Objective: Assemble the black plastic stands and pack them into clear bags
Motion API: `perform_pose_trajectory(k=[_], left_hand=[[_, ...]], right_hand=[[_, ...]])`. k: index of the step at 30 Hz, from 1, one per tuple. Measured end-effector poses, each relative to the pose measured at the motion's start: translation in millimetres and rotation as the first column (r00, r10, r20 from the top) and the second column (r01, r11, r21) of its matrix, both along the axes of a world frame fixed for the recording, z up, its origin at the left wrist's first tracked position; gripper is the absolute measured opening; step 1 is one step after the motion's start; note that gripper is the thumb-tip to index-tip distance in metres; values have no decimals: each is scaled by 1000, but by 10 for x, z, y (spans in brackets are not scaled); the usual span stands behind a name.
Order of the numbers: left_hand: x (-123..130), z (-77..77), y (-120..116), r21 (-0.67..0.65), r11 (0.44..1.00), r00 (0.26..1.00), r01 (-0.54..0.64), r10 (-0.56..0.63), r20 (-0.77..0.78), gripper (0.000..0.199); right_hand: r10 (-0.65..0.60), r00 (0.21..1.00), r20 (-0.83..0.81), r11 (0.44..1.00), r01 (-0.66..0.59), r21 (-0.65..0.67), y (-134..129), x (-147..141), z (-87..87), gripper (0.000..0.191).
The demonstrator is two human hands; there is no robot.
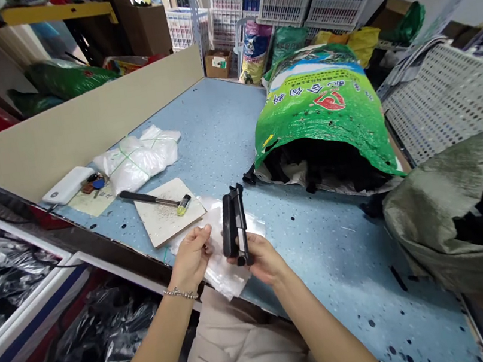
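My right hand is closed around the lower end of a black folding stand, which looks like plastic with a shiny bar along one side. It points up and away from me. To its left, my left hand is curled with thumb and fingers together; whatever it may pinch is hidden. A bracelet circles that wrist. Under and between both hands lies a stack of clear plastic bags. Beyond my left hand, a hammer and a small yellowish bottle rest on a pale square board.
A green printed sack lies with its mouth toward me, black parts inside. At right stands a grey-green sack. A bundle of plastic bags and a white device sit at left. Bagged black items fill a container below left.
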State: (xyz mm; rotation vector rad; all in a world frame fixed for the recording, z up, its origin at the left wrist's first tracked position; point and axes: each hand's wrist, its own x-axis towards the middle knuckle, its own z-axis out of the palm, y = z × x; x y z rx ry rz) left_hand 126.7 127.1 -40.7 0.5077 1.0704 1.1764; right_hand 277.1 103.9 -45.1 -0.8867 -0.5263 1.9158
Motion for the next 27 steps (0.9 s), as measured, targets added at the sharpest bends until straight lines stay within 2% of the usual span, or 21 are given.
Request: perform_pose_trajectory(k=[2,4,5,7,8,9,11,14,17,19,21,22,24,25,27], left_hand=[[-70,4,-15,85,996,994,-13,21,-103,45],[-164,10,-46,267,964,928,11,90,-361,34],[-214,10,-62,368,926,842,80,135,-523,24],[-311,2,-83,458,826,565,327,217,-796,7],[-354,-7,-83,438,784,434,440,242,-868,18],[-392,-18,-76,406,752,335,519,259,-906,28],[-444,-43,-47,367,723,239,585,279,-930,39],[-458,-72,4,338,703,199,625,276,-941,43],[-413,-72,38,318,738,197,595,249,-948,40],[-381,-59,61,311,769,249,559,202,-947,37],[-372,-46,90,293,777,341,557,108,-934,38],[-380,-42,104,288,769,385,570,59,-921,41],[-414,-41,116,282,750,430,598,-3,-903,49],[-433,-41,106,272,741,422,614,-17,-907,53],[-452,-32,44,242,726,353,644,0,-936,58]], right_hand=[[-30,999,-28,999,29,-37,14,95,-53,32],[-62,997,-49,996,59,-63,4,180,-100,31],[-78,996,-53,995,74,-73,-7,208,-121,30],[-104,993,-52,991,99,-89,-32,226,-157,29],[-113,992,-48,989,108,-96,-41,220,-174,28],[-124,991,-41,988,119,-103,-46,207,-190,28],[-164,986,-15,980,161,-115,-43,181,-211,26],[-226,974,33,966,228,-123,-48,191,-175,22],[-211,977,19,970,212,-119,-150,287,-21,23],[-79,995,-58,990,72,-121,-278,365,99,31],[133,979,-153,979,-154,-135,-406,415,158,33],[215,957,-195,958,-246,-150,-452,422,150,31],[271,925,-264,917,-332,-221,-484,399,61,26],[255,922,-291,901,-336,-275,-471,372,-6,25],[182,937,-298,884,-289,-367,-405,292,-135,25]])
